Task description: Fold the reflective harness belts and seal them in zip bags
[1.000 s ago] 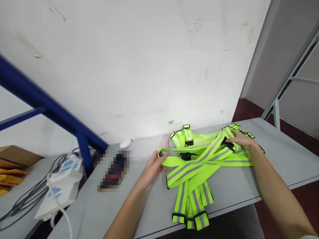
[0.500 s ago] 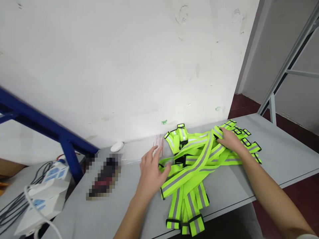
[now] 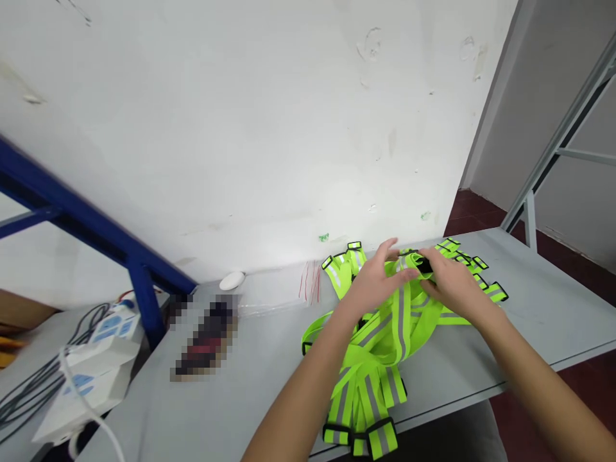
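From here, my right hand [image 3: 450, 282] pinches green straps [image 3: 402, 321] at four o'clock; I can't tell if my left hand [image 3: 375, 282] grips.

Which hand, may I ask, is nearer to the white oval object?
Left. The left hand is right of the white oval object; the right hand is farther right, holding straps.

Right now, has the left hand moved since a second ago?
Yes, rightward: it was left of the green mark on the wall; now the left hand is right of it.
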### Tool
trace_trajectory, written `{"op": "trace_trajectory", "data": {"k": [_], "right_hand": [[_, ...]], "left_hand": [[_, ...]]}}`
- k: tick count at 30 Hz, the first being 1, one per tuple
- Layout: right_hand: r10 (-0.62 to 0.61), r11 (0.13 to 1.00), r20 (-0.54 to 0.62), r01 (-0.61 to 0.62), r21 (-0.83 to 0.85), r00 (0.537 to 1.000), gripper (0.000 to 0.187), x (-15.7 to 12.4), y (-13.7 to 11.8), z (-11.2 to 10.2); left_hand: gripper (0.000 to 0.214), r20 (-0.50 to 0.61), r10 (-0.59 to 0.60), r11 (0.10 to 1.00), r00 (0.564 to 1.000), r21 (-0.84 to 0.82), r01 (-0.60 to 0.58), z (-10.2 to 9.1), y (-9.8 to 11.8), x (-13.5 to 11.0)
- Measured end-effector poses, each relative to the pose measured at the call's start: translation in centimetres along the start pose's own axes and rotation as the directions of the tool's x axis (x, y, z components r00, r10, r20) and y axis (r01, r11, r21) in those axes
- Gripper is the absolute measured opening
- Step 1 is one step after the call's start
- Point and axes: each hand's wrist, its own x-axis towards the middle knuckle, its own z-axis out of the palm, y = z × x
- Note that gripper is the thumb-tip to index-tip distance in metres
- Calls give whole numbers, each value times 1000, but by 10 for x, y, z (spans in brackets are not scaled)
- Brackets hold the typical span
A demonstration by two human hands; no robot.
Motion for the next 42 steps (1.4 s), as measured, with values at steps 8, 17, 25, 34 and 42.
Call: {"op": "trace_trajectory", "data": {"k": [8,17,25,34,42], "right_hand": [[-61,908,168,-15,418,984,52,-8,-20,-25],[53,842,156,-128,523,986,32,13,-10,-17],[-160,672,246,-77,737,956,35,50,2,-46],[-184,794,236,3,608,954,40,81,-14,-55],[-194,893,231,75,444,953,40,88,-30,-49]], "left_hand": [[31,-139,87,994,986,78,-77,3,-1,-5],[49,-140,-43,981,989,-192,16,15,-9,2],[76,668,-18,780,744,-456,428,1,-41,20],[45,704,40,475,709,-638,607,23,-27,-22],[26,714,204,274,670,-699,661,10,-13,-65]]}}
